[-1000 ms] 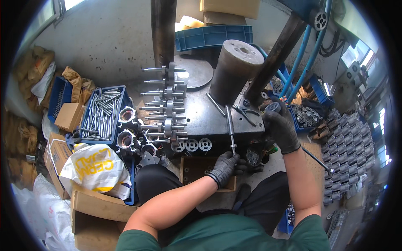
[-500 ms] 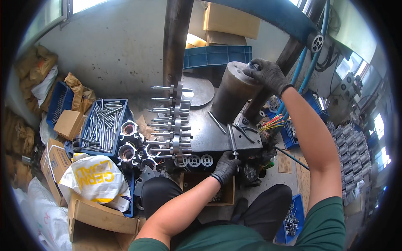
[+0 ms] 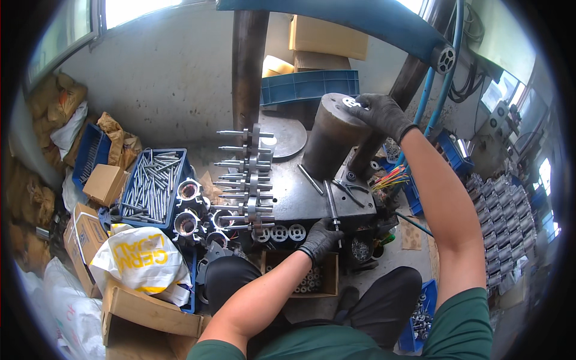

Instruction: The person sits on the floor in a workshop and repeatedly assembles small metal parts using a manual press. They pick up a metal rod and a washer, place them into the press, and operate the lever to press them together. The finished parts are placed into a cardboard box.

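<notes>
My left hand [image 3: 322, 239], in a dark glove, is closed around the lower end of a metal shaft [image 3: 332, 203] with a collar, which slants up over the front of the steel plate [image 3: 288, 195]. My right hand [image 3: 387, 114], also gloved, reaches to the top of the thick steel cylinder [image 3: 333, 141]. Its fingers pinch the edge of a small slotted metal disc [image 3: 349, 102] on the cylinder's top face. A thin rod [image 3: 311, 179] and a dark forked tool [image 3: 351, 192] lie on the plate near the cylinder's foot.
Shafts with collars [image 3: 255, 180] stand in a row on the plate's left side. A blue crate of rods [image 3: 153, 186] and round motor housings [image 3: 188, 222] are farther left. Slotted discs [image 3: 279, 233] line the plate's front edge. Stacked metal parts [image 3: 504, 222] stand at right.
The disc in my right hand has gone from tilted to lying flatter on the cylinder top. My left hand keeps its grip on the shaft. The whole view has shifted slightly.
</notes>
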Available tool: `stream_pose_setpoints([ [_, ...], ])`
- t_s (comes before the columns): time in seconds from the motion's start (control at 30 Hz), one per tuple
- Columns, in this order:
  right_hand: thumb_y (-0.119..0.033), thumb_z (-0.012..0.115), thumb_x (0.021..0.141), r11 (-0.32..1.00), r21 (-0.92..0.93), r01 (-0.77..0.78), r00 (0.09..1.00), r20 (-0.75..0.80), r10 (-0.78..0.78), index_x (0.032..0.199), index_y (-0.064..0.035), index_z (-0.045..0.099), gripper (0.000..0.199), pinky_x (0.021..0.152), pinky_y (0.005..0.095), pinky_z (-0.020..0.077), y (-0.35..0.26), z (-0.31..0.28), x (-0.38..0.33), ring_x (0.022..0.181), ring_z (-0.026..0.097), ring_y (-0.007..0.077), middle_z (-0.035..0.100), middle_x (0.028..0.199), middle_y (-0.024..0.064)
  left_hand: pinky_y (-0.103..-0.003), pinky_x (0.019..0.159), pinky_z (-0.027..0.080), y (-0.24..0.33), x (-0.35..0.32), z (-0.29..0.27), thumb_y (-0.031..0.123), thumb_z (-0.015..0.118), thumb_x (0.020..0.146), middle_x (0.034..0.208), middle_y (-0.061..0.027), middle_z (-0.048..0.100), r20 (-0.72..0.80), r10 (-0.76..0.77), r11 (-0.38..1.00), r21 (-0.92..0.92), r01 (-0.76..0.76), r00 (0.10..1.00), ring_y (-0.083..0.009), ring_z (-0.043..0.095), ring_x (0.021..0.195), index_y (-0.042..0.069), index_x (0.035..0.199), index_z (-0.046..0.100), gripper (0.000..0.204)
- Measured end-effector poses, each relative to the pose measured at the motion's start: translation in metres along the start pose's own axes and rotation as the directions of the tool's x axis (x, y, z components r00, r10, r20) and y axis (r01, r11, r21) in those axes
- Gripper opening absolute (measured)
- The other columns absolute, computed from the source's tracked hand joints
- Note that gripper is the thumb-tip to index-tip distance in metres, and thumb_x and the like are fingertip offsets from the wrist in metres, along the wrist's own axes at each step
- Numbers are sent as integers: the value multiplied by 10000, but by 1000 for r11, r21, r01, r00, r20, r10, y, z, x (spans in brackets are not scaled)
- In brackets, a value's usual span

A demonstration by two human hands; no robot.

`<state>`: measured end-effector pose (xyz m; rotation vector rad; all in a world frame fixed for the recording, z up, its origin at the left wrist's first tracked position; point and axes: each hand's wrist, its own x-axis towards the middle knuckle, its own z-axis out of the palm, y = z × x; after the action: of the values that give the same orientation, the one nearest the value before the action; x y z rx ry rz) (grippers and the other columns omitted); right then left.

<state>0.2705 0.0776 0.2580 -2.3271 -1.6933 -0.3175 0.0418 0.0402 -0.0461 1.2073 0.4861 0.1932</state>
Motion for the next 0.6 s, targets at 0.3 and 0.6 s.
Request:
stream_pose_setpoints([
  [0.3, -244, 743, 921, 920, -251, 302, 950, 165, -266, 1070, -49, 730, 246, 834, 488, 592, 32, -80, -190, 914, 735, 363, 715, 948, 154, -384, 1098, 503, -12, -18, -1, 3, 739, 937, 1331, -162, 696, -45, 317, 934, 187, -304, 947, -245, 647, 1215, -31, 1471, 521, 578],
  [0.6, -255, 777, 818, 990, -123, -73, 981, 171, 94, 968, -51, 766, 253, 814, 524, 542, 70, -110, -406, 872, 703, 395, 725, 881, 155, -300, 971, 527, 46, -41, 7, -60, 692, 986, 1118, -24, 607, -67, 641, 701, 457, -548, 765, -129, 613, 1039, 51, 1484, 507, 542],
])
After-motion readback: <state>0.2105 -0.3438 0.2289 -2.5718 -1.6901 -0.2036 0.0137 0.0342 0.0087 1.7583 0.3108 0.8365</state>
